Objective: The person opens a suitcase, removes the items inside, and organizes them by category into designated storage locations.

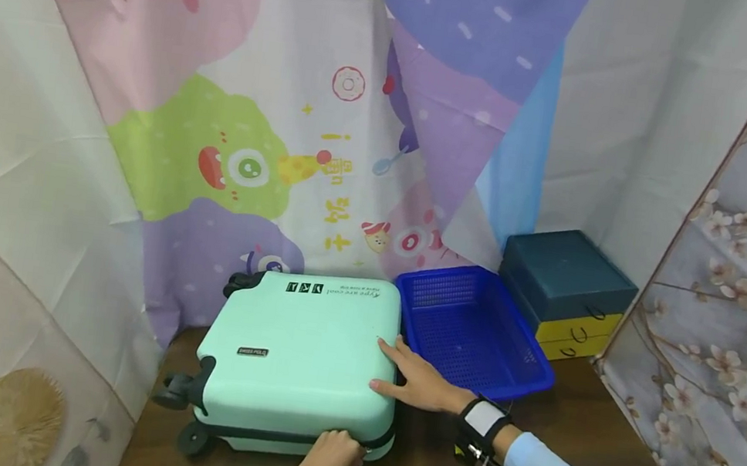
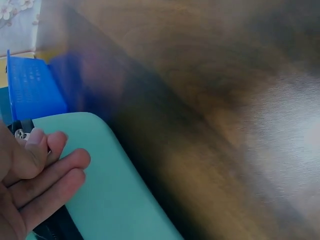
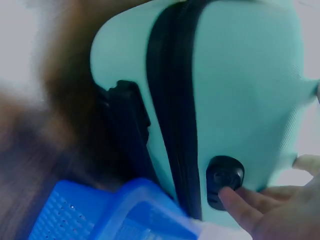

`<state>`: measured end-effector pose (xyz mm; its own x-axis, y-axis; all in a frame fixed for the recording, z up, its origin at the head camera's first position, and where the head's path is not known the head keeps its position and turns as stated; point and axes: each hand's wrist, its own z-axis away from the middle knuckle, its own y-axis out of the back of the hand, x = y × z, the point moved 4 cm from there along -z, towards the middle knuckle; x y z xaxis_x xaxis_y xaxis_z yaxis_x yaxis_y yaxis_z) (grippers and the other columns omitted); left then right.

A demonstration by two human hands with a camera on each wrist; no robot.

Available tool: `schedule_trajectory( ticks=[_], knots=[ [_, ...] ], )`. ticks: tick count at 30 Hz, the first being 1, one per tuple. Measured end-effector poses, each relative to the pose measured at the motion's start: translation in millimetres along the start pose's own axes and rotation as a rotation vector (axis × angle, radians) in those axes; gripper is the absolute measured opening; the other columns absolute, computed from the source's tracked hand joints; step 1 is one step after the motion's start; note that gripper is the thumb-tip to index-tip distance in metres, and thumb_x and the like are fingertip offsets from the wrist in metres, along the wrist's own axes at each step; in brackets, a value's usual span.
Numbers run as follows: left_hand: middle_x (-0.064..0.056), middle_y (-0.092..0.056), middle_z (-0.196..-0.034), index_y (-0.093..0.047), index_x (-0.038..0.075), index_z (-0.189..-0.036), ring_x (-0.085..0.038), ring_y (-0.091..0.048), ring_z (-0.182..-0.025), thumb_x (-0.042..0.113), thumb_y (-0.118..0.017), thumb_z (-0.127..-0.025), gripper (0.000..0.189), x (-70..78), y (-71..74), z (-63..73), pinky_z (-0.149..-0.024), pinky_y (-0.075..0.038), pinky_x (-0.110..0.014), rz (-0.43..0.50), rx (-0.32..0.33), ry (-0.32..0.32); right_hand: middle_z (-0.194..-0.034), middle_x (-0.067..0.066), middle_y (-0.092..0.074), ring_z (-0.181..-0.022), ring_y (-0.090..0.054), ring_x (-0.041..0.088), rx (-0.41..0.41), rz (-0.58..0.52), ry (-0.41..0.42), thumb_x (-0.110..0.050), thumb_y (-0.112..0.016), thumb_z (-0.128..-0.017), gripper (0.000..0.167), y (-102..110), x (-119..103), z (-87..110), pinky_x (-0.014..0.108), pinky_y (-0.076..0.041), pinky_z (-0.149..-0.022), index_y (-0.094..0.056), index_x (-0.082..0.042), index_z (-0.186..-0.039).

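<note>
A mint-green suitcase [image 1: 303,349] lies flat on the brown table, its wheels [image 1: 194,438] pointing left. At its near side my left hand [image 1: 333,463] pinches a metal zipper pull [image 2: 20,133] between thumb and forefinger, on the black zipper band [image 2: 59,225]. The other fingers of that hand are loosely bent. My right hand [image 1: 422,379] rests on the suitcase's right edge with fingers spread. In the right wrist view, a fingertip of it touches the black lock [image 3: 225,181] on the suitcase's side. Also there is a black handle [image 3: 129,112] beside the zipper band.
A blue plastic basket [image 1: 525,368] stands right behind the suitcase, close to its right side. Beyond the basket is a box with a dark teal top [image 1: 568,268] and yellow drawers [image 1: 577,337]. Printed curtains [image 1: 286,36] hang behind and at both sides of the table [image 1: 571,444].
</note>
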<state>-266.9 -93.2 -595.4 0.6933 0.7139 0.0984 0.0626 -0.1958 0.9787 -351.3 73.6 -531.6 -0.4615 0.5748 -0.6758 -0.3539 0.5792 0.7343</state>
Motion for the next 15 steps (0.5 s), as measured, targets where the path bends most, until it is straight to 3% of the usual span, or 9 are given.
schedule_trajectory(
  ticks=[3, 6, 11, 15],
  knots=[
    [0.012, -0.045, -0.051, -0.05, 0.018, -0.054, -0.003, -0.044, -0.047, 0.009, -0.076, -0.08, 0.038, 1.4, 0.2, -10.1, -0.043, -0.038, -0.025, -0.011, 0.008, -0.008, -0.159, 0.028, -0.011, -0.145, -0.017, 0.044, 0.007, -0.029, 0.001, -0.042, -0.063, -0.096, 0.079, 5, 7, -3.8, 0.062, -0.026, -0.108, -0.024, -0.011, -0.158],
    [0.015, -0.031, -0.05, -0.04, 0.019, -0.051, 0.0, -0.033, -0.047, 0.006, -0.076, -0.078, 0.047, 3.4, -1.0, -19.0, -0.043, -0.033, -0.023, 0.002, -0.001, 0.0, -0.158, 0.03, -0.015, -0.143, -0.021, 0.048, 0.025, -0.019, 0.035, -0.036, -0.062, -0.097, 0.071, 9, 8, -3.6, 0.064, -0.028, -0.106, -0.031, -0.009, -0.155],
    [0.015, -0.016, -0.056, -0.03, 0.02, -0.053, -0.003, -0.019, -0.051, 0.002, -0.074, -0.076, 0.053, 7.0, -3.9, -26.9, -0.045, -0.025, -0.022, 0.036, -0.039, 0.038, -0.155, 0.034, -0.02, -0.137, -0.026, 0.056, 0.01, 0.125, 0.144, -0.039, -0.061, -0.097, 0.057, 4, -9, 6.9, 0.067, -0.032, -0.101, -0.05, -0.011, -0.146],
    [0.014, -0.016, -0.055, -0.03, 0.019, -0.053, -0.004, -0.019, -0.051, 0.003, -0.073, -0.08, 0.053, 4.4, -2.7, -37.7, -0.045, -0.023, -0.023, 0.025, -0.016, 0.08, -0.159, 0.029, -0.013, -0.14, -0.017, 0.055, -0.028, 0.162, 0.157, -0.045, -0.063, -0.095, 0.06, 4, -16, 4.8, 0.067, -0.032, -0.101, -0.05, -0.017, -0.146]
  ],
)
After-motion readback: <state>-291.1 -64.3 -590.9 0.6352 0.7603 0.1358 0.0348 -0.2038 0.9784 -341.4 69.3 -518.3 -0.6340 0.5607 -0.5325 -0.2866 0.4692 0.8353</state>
